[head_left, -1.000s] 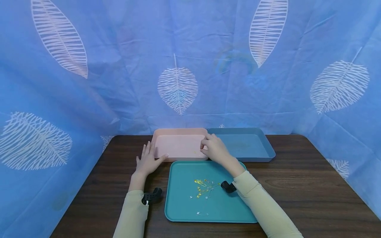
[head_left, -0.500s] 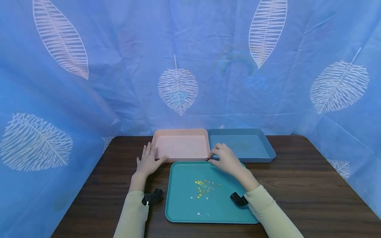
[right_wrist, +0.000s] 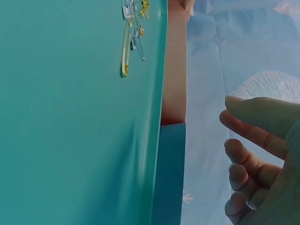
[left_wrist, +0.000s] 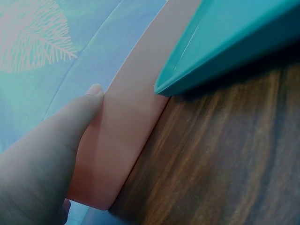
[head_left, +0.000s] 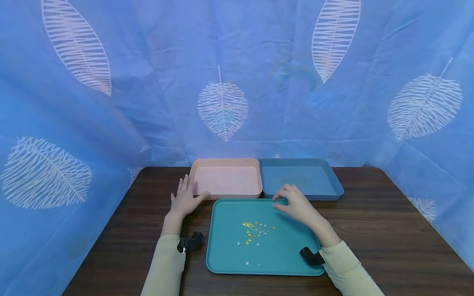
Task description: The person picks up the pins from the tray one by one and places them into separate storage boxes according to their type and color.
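Note:
My left hand [head_left: 184, 203] rests with spread fingers at the front left corner of the pink tray [head_left: 218, 177]; its thumb [left_wrist: 89, 103] touches the rim in the left wrist view. My right hand [head_left: 295, 204] hovers above the back edge of the teal tray [head_left: 226, 257], fingers loosely bent and nothing seen between them. Several gold and silver safety pins [head_left: 249, 225] lie tangled near the middle of the teal tray. One gold safety pin [right_wrist: 124, 71] sticks out from the pile in the right wrist view. Small gold pins [head_left: 244, 189] lie in the pink tray.
A blue tray [head_left: 303, 176] stands to the right of the pink one, side by side behind the teal tray. Beneath them is a dark wooden table [head_left: 374, 222]. A blue leaf-patterned cloth [head_left: 274, 102] hangs behind and at the sides.
My right hand has moved from over the pink tray's right end, back toward me and to the right, over the teal tray's back edge. The left hand has stayed in place.

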`<action>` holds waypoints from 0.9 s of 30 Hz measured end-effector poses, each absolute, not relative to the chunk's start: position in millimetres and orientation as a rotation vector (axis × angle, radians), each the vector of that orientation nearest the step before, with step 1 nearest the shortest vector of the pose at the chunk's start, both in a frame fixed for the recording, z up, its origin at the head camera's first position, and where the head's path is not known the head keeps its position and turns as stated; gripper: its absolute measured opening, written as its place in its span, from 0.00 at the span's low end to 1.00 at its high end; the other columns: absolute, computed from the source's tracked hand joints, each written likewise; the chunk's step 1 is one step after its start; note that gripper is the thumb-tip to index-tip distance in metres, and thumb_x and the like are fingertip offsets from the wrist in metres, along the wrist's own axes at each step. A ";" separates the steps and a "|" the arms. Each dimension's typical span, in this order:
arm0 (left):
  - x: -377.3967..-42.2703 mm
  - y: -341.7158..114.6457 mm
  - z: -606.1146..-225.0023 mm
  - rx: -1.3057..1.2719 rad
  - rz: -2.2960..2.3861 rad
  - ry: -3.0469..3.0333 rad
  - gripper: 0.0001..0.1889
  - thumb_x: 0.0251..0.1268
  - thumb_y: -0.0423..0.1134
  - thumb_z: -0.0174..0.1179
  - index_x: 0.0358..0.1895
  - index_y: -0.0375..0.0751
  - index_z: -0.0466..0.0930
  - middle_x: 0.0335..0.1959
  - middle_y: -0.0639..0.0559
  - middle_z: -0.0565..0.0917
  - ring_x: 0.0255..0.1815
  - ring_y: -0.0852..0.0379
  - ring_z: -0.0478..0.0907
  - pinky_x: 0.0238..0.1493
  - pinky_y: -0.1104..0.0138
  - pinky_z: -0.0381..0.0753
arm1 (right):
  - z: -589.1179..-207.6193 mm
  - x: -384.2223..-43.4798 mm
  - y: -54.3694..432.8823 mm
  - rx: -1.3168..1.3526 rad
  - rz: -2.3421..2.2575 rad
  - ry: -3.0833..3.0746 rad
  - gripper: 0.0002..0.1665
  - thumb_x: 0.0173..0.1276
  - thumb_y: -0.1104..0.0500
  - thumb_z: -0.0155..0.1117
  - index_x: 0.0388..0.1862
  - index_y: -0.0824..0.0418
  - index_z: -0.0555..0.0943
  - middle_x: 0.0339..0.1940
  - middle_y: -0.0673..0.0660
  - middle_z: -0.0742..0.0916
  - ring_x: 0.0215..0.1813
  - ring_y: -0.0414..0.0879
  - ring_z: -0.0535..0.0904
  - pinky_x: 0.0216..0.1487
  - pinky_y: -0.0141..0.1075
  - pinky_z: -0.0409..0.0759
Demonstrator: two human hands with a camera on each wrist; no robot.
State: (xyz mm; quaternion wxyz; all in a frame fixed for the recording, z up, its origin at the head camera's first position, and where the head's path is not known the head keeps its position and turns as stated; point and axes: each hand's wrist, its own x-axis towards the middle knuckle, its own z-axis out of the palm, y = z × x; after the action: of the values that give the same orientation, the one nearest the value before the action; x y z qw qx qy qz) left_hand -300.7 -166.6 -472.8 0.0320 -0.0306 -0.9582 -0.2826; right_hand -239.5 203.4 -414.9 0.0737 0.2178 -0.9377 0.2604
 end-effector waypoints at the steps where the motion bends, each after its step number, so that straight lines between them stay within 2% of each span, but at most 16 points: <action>1: -301.2 -166.5 -473.1 -0.093 -0.863 -2.952 0.55 0.60 0.74 0.50 0.80 0.44 0.39 0.81 0.42 0.39 0.81 0.39 0.35 0.66 0.24 0.39 | -416.0 -239.2 205.0 0.656 0.799 -2.820 0.06 0.61 0.60 0.71 0.37 0.58 0.86 0.40 0.56 0.81 0.44 0.52 0.73 0.42 0.41 0.72; 13: -301.9 -166.1 -473.6 -0.077 -0.880 -2.943 0.55 0.59 0.74 0.51 0.80 0.44 0.40 0.81 0.43 0.40 0.82 0.40 0.35 0.67 0.25 0.38 | -429.3 -234.3 209.4 0.722 0.888 -2.948 0.02 0.61 0.60 0.71 0.33 0.54 0.85 0.39 0.52 0.81 0.42 0.50 0.72 0.40 0.38 0.70; 27: -301.3 -166.2 -471.9 -0.079 -0.875 -2.956 0.55 0.60 0.74 0.50 0.80 0.44 0.39 0.81 0.42 0.39 0.82 0.39 0.34 0.67 0.25 0.39 | -439.1 -235.0 205.8 0.856 0.886 -3.020 0.04 0.58 0.59 0.73 0.29 0.53 0.84 0.36 0.48 0.81 0.41 0.45 0.74 0.43 0.36 0.72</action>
State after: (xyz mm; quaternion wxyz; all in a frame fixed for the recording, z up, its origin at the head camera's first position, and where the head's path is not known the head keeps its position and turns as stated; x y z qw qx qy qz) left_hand -301.3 -166.2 -471.9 0.0289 -0.0257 -0.9581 -0.2837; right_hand -235.0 205.8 -439.1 -0.0597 0.2619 -0.9243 0.2711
